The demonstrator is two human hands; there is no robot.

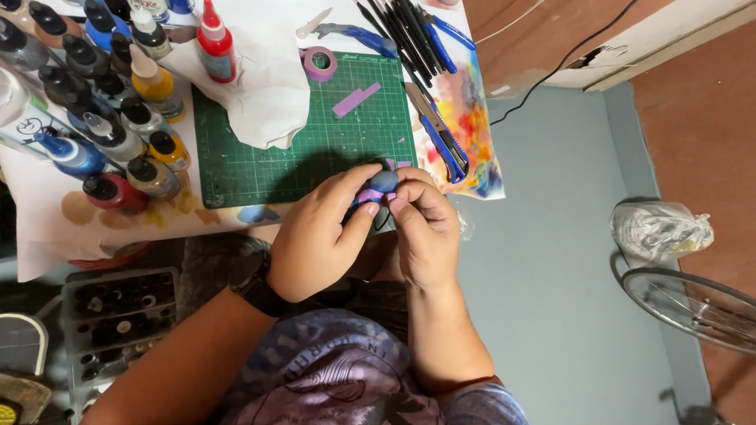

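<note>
My left hand and my right hand meet over the front edge of a green cutting mat. Together they hold a small rounded blue-grey object with purple tape wrapped across it. The fingertips of both hands pinch the tape against it. A black watch sits on my left wrist. A roll of purple tape and a cut purple strip lie on the mat beyond my hands.
Several paint bottles crowd the table's left side. A white cloth lies over the mat's far left. Brushes, blue-handled pliers and a cutter knife rest on a paint-stained sheet at right. A fan guard stands on the floor.
</note>
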